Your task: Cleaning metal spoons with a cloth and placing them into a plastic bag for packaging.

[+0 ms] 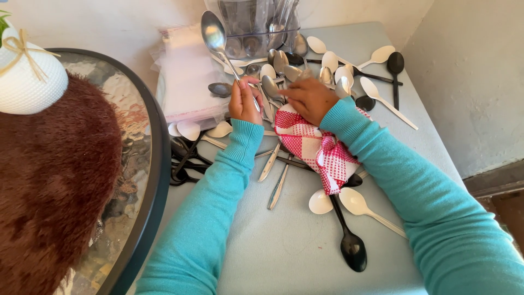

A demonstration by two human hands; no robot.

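My left hand (244, 101) has its fingers wrapped round the handle of a metal spoon (214, 34), bowl up at twelve o'clock. My right hand (309, 98) pins the red checked cloth (316, 150) on the worktop (295, 246). The spoon looks stiff, smooth and slippery: best gripped mid-handle.

A pale blue bench (305, 246) is standing against a rough off-white wall (469, 71) that is catching soft daylight. A round glass table (134, 164) with a dark rim is sitting just beside it on the left, bearing a brown furry cover (49, 191). Dark floor (505, 205) is showing at the right.
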